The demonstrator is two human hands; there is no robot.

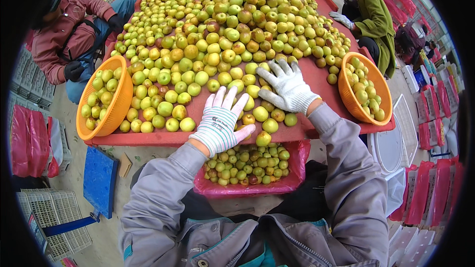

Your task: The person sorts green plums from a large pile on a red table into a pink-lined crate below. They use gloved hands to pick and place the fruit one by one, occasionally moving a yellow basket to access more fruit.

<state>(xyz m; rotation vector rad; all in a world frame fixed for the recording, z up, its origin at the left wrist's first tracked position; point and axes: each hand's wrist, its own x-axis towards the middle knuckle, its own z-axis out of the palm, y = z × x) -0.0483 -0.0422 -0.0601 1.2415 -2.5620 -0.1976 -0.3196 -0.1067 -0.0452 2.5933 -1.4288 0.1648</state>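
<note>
A broad heap of yellow-green jujube fruits (237, 22), some blushed brown, covers much of the red table (157, 138). My left hand (222, 120), in a white glove with thin stripes, lies palm down at the front edge, fingers spread and touching fruits. Farther in and to the right, my right hand (287, 87) wears a white knitted glove. Its fingers are spread over the near fruits, and what lies under the palm is hidden. Loose fruits lie between the two hands. Directly below the edge, a crate lined with pink plastic (250, 191) contains many fruits.
Orange baskets of fruit stand at the table's left (124, 100) and right (345, 92) corners. A person (70, 33) sits at left, another (378, 26) at right. A blue platform scale (99, 181) and plastic crates (55, 211) occupy the left floor.
</note>
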